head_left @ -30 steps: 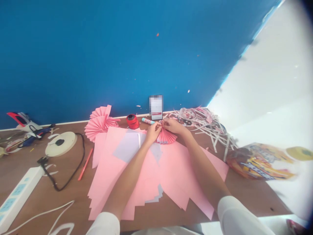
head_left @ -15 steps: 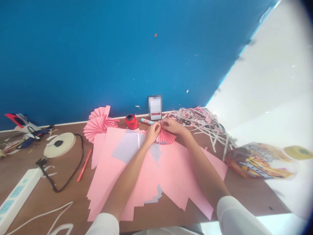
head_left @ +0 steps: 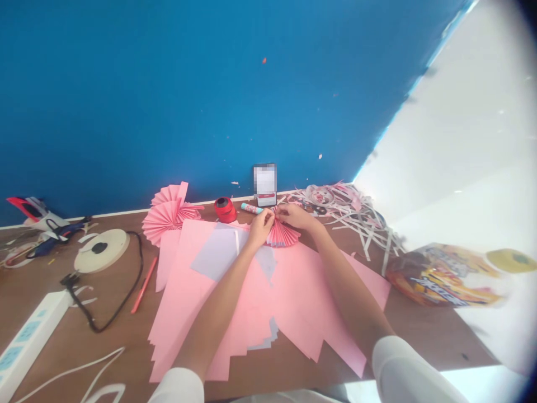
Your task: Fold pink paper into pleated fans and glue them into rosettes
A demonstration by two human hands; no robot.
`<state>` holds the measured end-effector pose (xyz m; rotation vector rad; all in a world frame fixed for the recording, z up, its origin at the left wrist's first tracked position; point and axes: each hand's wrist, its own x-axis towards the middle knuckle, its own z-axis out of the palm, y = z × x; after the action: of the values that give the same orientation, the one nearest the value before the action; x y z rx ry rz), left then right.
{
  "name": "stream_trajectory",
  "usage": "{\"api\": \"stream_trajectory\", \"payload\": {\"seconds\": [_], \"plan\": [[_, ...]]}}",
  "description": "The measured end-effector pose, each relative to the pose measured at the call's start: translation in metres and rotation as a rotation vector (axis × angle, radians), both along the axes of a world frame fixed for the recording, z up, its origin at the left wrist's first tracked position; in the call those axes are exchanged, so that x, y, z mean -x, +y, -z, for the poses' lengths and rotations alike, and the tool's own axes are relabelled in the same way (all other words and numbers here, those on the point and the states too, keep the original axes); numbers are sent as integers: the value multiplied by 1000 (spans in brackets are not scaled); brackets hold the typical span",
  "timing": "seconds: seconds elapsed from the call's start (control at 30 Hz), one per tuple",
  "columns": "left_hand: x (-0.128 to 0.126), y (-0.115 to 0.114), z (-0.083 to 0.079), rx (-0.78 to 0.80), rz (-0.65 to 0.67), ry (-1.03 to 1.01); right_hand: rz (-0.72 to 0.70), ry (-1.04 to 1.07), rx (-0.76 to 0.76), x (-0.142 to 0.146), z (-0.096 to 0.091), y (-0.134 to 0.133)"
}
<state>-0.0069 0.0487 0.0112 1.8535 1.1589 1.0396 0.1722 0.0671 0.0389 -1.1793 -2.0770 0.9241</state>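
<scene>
A small pleated pink paper fan (head_left: 283,235) lies on a spread of pink paper sheets (head_left: 293,291) at the far side of the brown table (head_left: 84,336). My left hand (head_left: 260,226) pinches the fan's left edge near its top. My right hand (head_left: 294,215) pinches the fan's top right, fingers closed on the folds. Both hands meet over the fan's narrow end. A glue stick (head_left: 251,208) lies just behind my left hand.
Finished pink fans (head_left: 168,215) and a red ribbon spool (head_left: 225,208) sit by the blue wall, with a small card (head_left: 265,183) leaning on it. Paper strips (head_left: 356,212) pile up at right, next to a snack bag (head_left: 444,274). At left: tape roll (head_left: 100,249), black cable (head_left: 126,291), power strip (head_left: 29,330), red pen (head_left: 145,284).
The view has shifted slightly. Both hands stay on the small fan, with only small finger movements at its top.
</scene>
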Motion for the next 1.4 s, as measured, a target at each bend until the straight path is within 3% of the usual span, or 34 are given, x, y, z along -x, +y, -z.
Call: {"api": "stream_trajectory", "payload": {"seconds": [0.67, 1.17, 1.4], "plan": [[1, 5, 6, 17, -24, -66, -80, 105, 33, -2, 0, -3], [1, 8, 9, 110, -87, -199, -5, 110, -21, -5, 2, -3], [1, 8, 10, 102, -52, -154, -17, 114, -42, -7, 2, -2]]}}
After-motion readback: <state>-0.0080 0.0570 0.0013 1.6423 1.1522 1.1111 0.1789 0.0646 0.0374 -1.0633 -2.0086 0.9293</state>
